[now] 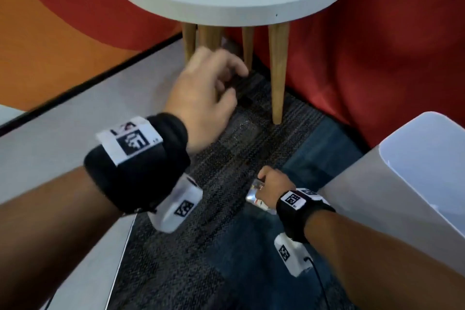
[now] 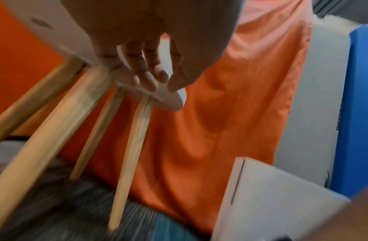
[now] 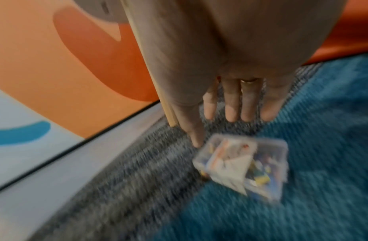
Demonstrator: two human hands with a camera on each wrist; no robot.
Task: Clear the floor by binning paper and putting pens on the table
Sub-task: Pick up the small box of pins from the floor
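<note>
A clear plastic box with folded white paper and small coloured bits inside lies on the carpet. My right hand hovers just above it with straight fingers, the thumb tip at the box's near corner. In the head view the same box peeks out beside my right hand. My left hand hangs higher, in front of the table legs, with loosely curved fingers that hold nothing. The round white table carries crumpled items at its far edge. A white bin stands at the right.
Red cloth hangs behind the table and the bin. A pale ledge with a black edge runs along the left under an orange wall. The floor is grey carpet and teal carpet. The wrist views are motion-blurred.
</note>
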